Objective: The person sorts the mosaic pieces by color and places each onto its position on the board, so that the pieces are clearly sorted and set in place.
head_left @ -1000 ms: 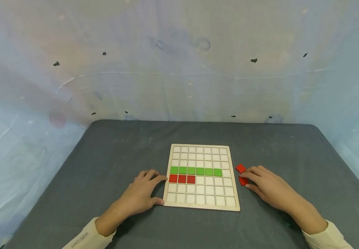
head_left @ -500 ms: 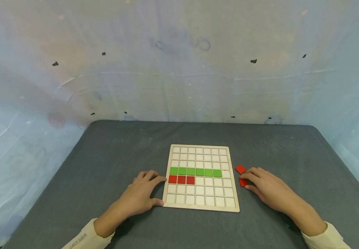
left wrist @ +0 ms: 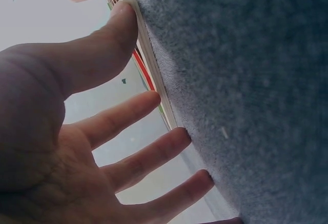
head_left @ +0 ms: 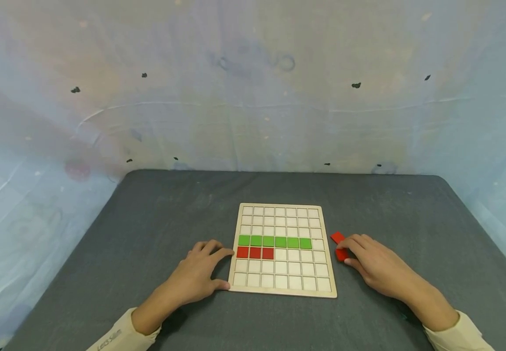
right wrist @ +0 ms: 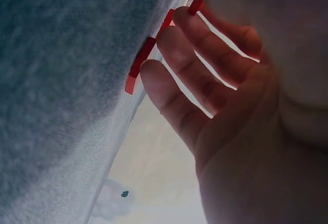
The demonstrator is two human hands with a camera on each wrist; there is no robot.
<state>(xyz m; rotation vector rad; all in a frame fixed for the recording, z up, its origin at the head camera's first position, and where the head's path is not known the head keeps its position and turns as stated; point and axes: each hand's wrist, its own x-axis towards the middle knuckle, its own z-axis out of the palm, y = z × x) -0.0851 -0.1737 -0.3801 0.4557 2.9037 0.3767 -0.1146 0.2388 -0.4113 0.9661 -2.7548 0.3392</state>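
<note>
A square wooden grid board [head_left: 285, 292] lies flat on the table. Green tiles [head_left: 268, 241] fill most of one row, and three red tiles [head_left: 255, 252] sit in the row nearer me. My left hand [head_left: 195, 276] rests at the board's left edge, thumb and index fingertip touching the rim and the other fingers spread. Right of the board, my right hand [head_left: 380, 268] pinches a red tile [right wrist: 196, 2] between thumb and index finger. Another red tile [head_left: 337, 237] lies on the cloth just beyond those fingertips; in the right wrist view, red tiles [right wrist: 141, 62] lie beside the other fingers.
Dark grey cloth covers the table [head_left: 182, 204]. A pale patterned curtain [head_left: 253, 122] hangs behind the table's far edge and along both sides.
The right index finger has shifted very slightly over the red tiles. The left hand stays at the board's edge, and the tiles on the board are the same.
</note>
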